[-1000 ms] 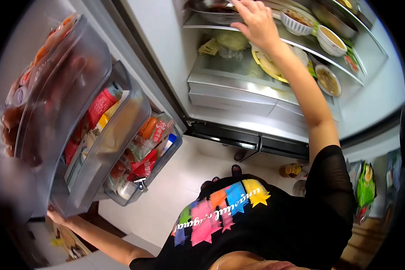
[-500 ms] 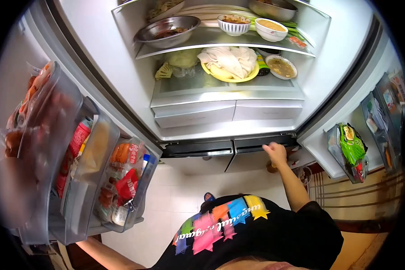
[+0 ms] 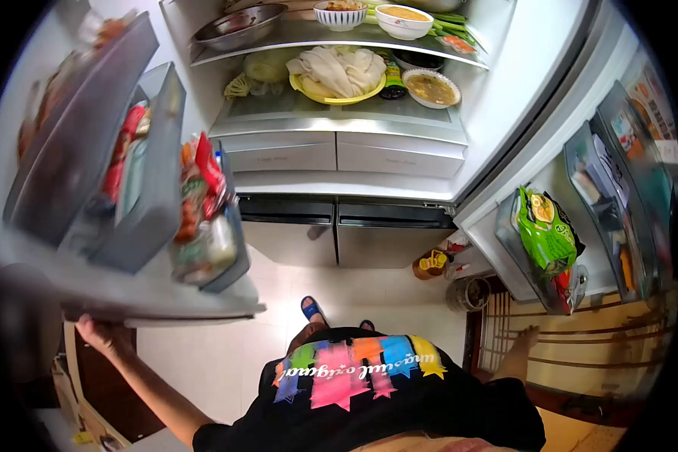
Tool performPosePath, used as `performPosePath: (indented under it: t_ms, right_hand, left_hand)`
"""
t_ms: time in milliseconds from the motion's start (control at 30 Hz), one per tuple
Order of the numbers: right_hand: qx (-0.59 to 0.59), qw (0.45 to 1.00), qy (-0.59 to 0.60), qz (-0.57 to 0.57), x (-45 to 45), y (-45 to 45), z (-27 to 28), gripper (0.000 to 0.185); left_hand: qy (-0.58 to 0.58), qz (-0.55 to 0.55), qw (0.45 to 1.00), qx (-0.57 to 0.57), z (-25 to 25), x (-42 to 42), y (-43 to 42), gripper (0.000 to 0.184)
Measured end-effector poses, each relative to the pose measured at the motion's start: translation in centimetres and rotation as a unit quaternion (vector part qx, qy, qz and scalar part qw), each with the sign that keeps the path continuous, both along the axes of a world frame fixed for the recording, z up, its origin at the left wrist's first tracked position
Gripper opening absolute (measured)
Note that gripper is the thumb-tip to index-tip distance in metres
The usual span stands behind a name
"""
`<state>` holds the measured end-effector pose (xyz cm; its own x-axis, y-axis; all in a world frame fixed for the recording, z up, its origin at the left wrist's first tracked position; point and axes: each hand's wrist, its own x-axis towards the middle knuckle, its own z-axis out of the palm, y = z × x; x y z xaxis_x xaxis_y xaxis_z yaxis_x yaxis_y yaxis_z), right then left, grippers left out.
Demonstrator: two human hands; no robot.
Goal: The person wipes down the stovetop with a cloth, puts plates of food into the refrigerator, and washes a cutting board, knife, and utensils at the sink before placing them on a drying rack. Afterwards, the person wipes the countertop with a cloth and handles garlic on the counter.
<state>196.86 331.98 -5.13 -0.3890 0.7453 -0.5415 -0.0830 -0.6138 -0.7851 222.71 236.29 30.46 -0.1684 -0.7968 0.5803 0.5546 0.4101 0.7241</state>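
Note:
My left hand (image 3: pixel 102 337) is at the outer edge of the left refrigerator door (image 3: pixel 158 315), closed on it, with part of the fingers hidden behind the edge. The door stands partly open, its bins holding packaged food (image 3: pixel 203 181). On the other side, my right hand (image 3: pixel 526 343) is smeared by motion below the open right door (image 3: pixel 486 226); no object shows in it. Between the doors, inside the refrigerator, a yellow basket (image 3: pixel 339 100) holds a white cloth (image 3: pixel 335 69). Beside it sits a bowl of soup (image 3: pixel 432 87).
Two closed lower drawers (image 3: pixel 392 245) lie beneath the shelves. A bottle with a yellow handle (image 3: pixel 431 264) and a glass jar (image 3: pixel 468 292) stand on the floor at right. A green bag (image 3: pixel 544 230) fills the right door's bin. My slippered foot (image 3: pixel 313 307) is on the tiles.
The left door has swung toward the refrigerator, with my left hand now visible on its edge. My right hand has left the lower drawer front and moved right and down. The view has shifted.

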Motion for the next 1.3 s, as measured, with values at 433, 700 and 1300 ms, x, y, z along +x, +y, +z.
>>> performPosePath:
  t_ms: [433,700,1300]
  right_hand:
    - [0.034,0.996,0.048,0.066,-6.5,-4.5,4.9,0.044]
    - [0.017,0.973,0.015,0.231,-13.7,-19.9,9.8,0.042]
    - [-0.002,0.867,0.062,0.495,-18.1,-50.8,22.2,0.040]
  left_hand:
    - [-0.044,0.296,0.783,-0.546,12.8,-24.5,23.2,0.095]
    - [-0.051,0.420,0.700,-0.576,17.7,-37.0,26.2,0.058]
    - [0.051,0.339,0.732,-0.589,21.8,-37.1,23.6,0.074]
